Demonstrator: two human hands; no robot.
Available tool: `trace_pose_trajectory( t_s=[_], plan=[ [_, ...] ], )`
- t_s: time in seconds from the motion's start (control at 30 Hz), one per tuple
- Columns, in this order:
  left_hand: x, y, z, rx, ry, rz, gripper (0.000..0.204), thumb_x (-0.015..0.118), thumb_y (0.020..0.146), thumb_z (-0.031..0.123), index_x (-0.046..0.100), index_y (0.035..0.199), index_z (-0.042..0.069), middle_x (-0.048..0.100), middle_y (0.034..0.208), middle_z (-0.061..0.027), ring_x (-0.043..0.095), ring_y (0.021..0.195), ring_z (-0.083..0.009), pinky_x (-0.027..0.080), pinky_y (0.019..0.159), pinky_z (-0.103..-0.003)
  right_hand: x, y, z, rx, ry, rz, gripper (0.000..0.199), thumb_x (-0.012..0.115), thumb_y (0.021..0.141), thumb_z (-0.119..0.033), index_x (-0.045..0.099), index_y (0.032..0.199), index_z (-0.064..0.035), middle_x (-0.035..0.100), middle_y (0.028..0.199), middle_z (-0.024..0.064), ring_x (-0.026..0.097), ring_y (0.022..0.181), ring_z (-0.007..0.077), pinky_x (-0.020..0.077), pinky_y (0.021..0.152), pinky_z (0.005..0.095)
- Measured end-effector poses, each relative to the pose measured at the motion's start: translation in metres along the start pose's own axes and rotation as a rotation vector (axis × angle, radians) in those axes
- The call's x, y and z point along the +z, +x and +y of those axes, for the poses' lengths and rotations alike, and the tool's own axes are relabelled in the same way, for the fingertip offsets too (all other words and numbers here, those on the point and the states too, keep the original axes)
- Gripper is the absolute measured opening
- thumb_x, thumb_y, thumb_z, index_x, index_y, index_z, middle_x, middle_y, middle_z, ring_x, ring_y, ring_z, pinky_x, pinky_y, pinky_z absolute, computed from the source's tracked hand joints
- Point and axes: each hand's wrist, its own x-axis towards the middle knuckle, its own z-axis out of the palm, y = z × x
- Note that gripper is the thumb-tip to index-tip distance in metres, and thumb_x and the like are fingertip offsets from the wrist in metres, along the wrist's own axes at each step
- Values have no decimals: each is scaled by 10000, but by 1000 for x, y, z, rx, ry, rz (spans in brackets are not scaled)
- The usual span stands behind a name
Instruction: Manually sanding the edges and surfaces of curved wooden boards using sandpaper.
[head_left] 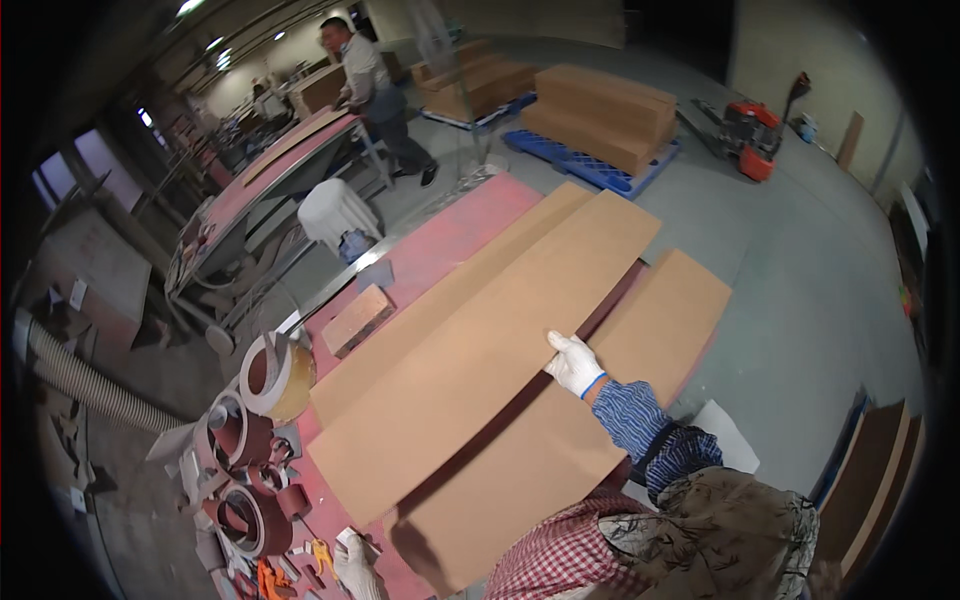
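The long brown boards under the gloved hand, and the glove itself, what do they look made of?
The boards look like fibreboard or a similar pressed wood panel: flat, matte tan faces with no visible grain and a darker thin edge. The glove on the right hand looks like white knitted fabric with a blue cuff band.

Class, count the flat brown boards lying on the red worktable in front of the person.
3: far board at left; middle board gripped by right hand; near board at right, lowest. Others may lie hidden beneath.

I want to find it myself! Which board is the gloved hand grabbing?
Look at the long red table covered with tan boards. The right hand grips the board lying on top, tilted up at its right edge, with a dark shadow beneath it.
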Motion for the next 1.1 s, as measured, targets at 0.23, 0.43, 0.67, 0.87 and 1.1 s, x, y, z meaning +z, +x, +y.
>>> trace_pose_trajectory(
  t_s=[0.23, 0.43, 0.67, 0.87, 1.1],
  plan=[
    [34, -37, -2, -304, -200, 149, 180, 608, 944, 192, 627, 976, 16, 650, 818, -42, 632, 704, -132, 533, 655, -276, -2, 108, 36, 206, 48, 39, 274, 525, 968, -116, 509, 1202, 26, 596, 1199, 165, 587, 1111, 319, 482, 979, 478],
    [53, -94, 10, -507, -370, 191, 167, 598, 951, 156, 632, 1007, 2, 663, 857, -48, 641, 752, -134, 531, 683, -280, 11, 131, 83, 211, -72, 150, 286, 511, 978, -103, 484, 1250, -19, 554, 1243, 158, 570, 1130, 322, 492, 969, 491],
    [71, -117, 18, -618, -488, 196, 160, 593, 950, 141, 627, 1012, -2, 662, 862, -56, 644, 756, -142, 524, 674, -278, 16, 142, 91, 129, -56, 193, 357, 477, 996, -106, 422, 1347, -76, 511, 1309, 115, 525, 1184, 307, 477, 969, 503],
    [90, -118, 36, -614, -471, 232, 177, 613, 934, 173, 641, 928, -1, 652, 813, -24, 586, 695, -84, 475, 645, -242, 22, 166, 95, 119, 15, 220, 351, 456, 1008, -125, 425, 1353, -66, 510, 1316, 121, 517, 1193, 291, 477, 976, 472],
    [93, -123, 37, -607, -473, 207, 183, 602, 936, 163, 635, 979, -12, 656, 828, -31, 605, 720, -100, 487, 663, -249, 36, 187, 105, 115, 78, 225, 345, 438, 1019, -194, 433, 1328, -42, 521, 1292, 123, 524, 1173, 305, 459, 990, 488]
  ],
)
